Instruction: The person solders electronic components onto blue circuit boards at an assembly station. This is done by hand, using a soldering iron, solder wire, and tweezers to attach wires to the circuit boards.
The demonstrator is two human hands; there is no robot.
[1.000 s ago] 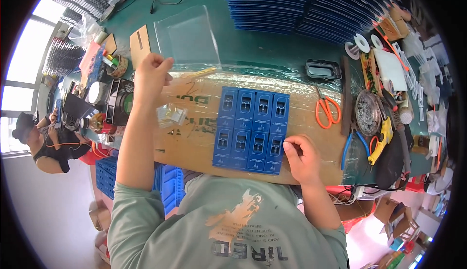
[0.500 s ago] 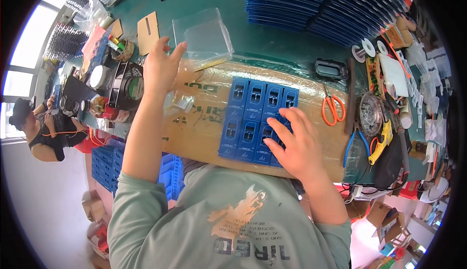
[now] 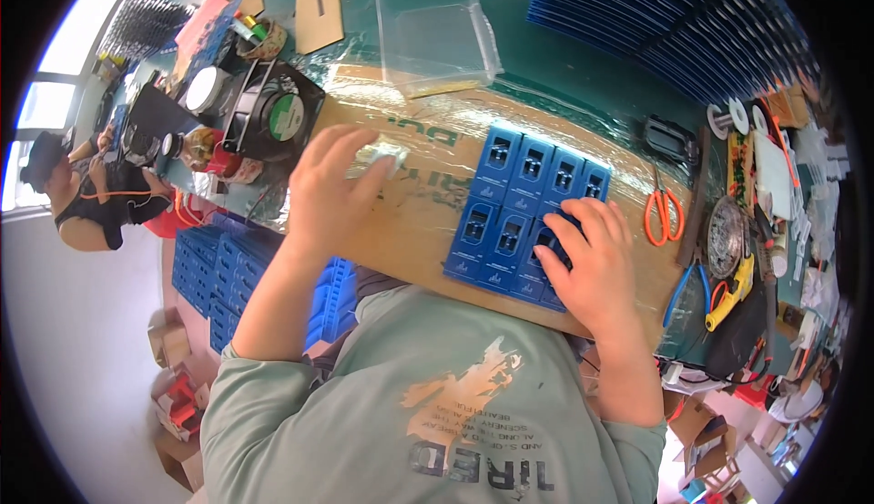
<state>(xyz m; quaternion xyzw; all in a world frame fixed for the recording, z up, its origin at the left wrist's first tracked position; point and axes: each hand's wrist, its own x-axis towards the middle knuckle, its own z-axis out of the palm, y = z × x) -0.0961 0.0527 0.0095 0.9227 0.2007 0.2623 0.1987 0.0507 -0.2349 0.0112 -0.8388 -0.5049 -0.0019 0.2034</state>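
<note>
Your left hand [image 3: 330,190] lies palm down on the cardboard sheet [image 3: 423,217], fingers loosely curled over a small clear plastic packet [image 3: 378,155] at its fingertips; you're touching it, but a real pinch can't be made out. Your right hand [image 3: 590,263] is spread flat, fingers open, pressing on the near right corner of the block of blue boxes [image 3: 523,208], holding nothing. Those boxes sit in two rows, packed edge to edge, on the right half of the cardboard, which is covered in shiny clear film and spans the green table [image 3: 592,85] in front of you. Far from the cardboard, touching its far edge, is an empty clear plastic tray [image 3: 435,35]. Left of your left hand sits a black square fan [image 3: 273,117]. Right of the boxes, orange-handled scissors [image 3: 663,213] lie just off the cardboard's right end, with blue-handled pliers [image 3: 687,290] nearer you. A big fanned stack of flat blue sheets [image 3: 674,26] fills the far right of the table. More blue boxes [image 3: 218,272] are stacked low on the left, below table level. Another person [image 3: 86,199] sits at far left, well apart.
</note>
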